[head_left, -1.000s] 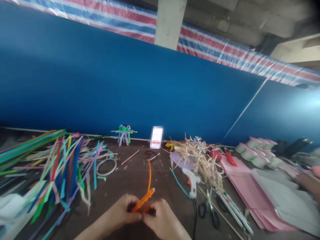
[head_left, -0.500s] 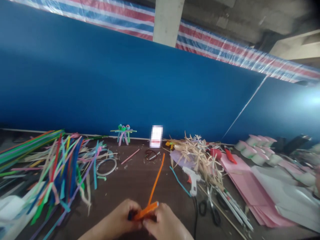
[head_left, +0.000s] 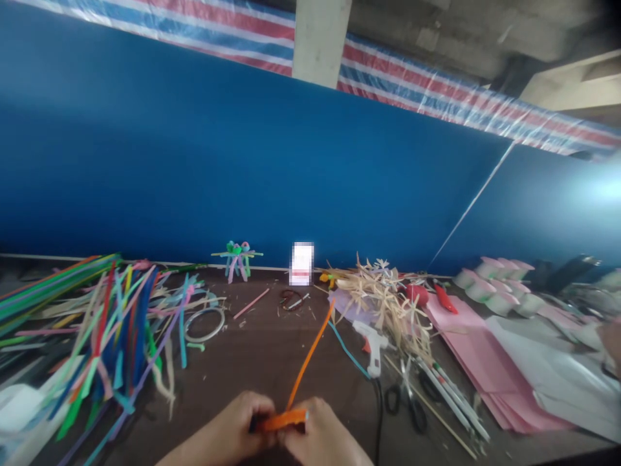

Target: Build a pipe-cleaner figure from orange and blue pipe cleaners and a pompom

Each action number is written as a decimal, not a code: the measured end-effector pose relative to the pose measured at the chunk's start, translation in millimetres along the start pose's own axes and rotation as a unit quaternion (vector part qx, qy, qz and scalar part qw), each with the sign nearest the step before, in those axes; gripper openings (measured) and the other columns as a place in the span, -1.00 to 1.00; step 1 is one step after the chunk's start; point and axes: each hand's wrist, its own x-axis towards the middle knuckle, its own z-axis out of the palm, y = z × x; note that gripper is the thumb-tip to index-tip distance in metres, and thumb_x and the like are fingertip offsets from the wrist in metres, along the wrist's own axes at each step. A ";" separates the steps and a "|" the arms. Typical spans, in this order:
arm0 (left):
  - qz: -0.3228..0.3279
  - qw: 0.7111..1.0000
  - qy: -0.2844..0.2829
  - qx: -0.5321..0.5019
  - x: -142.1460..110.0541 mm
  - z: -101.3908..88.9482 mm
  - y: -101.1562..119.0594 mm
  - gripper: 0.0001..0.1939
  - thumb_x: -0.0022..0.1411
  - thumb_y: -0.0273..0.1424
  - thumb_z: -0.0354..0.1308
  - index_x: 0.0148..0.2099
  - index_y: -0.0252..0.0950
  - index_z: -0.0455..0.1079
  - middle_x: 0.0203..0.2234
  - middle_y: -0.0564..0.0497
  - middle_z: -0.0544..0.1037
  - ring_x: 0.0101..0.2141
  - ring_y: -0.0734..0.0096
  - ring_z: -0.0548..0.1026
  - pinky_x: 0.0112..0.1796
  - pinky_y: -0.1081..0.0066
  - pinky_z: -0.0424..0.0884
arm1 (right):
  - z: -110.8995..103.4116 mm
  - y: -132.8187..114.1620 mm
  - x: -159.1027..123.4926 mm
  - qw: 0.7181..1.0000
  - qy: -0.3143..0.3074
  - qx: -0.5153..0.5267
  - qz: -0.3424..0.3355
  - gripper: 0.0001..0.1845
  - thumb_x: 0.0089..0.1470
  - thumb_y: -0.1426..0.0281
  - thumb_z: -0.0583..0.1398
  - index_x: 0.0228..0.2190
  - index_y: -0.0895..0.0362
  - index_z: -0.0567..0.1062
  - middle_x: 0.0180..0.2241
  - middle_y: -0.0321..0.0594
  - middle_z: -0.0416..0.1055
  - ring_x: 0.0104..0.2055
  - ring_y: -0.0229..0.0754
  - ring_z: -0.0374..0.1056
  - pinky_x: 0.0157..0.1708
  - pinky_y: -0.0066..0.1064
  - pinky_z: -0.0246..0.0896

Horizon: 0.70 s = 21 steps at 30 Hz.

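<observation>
Both my hands pinch an orange pipe cleaner at the near edge of the dark table. My left hand and my right hand hold a folded, nearly level section of it between their fingers. Its long free end rises from there toward the far right. A small dark piece shows beside my left fingers, and I cannot tell what it is. Nearest my right hand stand a white glue gun and black-handled scissors.
To the left lies a heap of multicoloured pipe cleaners beside a wire coil. Straw-like strands and pink sheets lie to the right. Pink-and-white cups stand beyond, and another person's hand enters at the right edge.
The free end of the orange pipe cleaner has swung from pointing almost straight up to leaning right. The folded section has turned from diagonal to nearly level, and my hands sit slightly lower in view.
</observation>
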 end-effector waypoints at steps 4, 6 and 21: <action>0.070 0.997 -0.007 0.019 -1.6 5.7 -2.6 -0.87 -0.04 -0.33 0.12 -0.51 -0.28 0.40 -0.62 0.11 0.37 -0.52 0.50 0.24 -0.44 0.54 0.13 | -1.7 7.9 5.4 0.995 -0.080 0.013 0.061 -0.81 -0.18 0.45 0.13 -0.67 0.19 0.51 -0.77 -0.38 0.26 -0.71 -0.39 0.07 -0.71 -0.57 -0.14; 0.100 0.995 -0.009 0.020 -2.6 4.9 1.3 -0.86 -0.02 -0.32 0.12 -0.52 -0.26 0.40 -0.61 0.09 0.38 -0.50 0.48 0.27 -0.43 0.54 0.14 | -2.3 12.2 7.8 0.989 -0.112 0.048 0.083 -0.80 -0.17 0.45 0.12 -0.69 0.20 0.50 -0.81 -0.42 0.17 -0.75 -0.44 -0.05 -0.75 -0.58 -0.25; -0.074 0.784 0.030 -0.615 -5.1 -4.6 30.1 -0.75 -0.22 -0.35 0.29 -0.52 -0.37 0.31 -0.70 0.08 0.37 -0.62 0.54 0.30 -0.52 0.50 0.26 | -23.4 -9.1 15.9 0.871 -0.039 0.490 0.021 -0.70 -0.21 0.25 0.28 -0.44 0.21 0.47 -0.69 -0.39 0.25 -0.68 -0.44 0.11 -0.66 -0.60 -0.04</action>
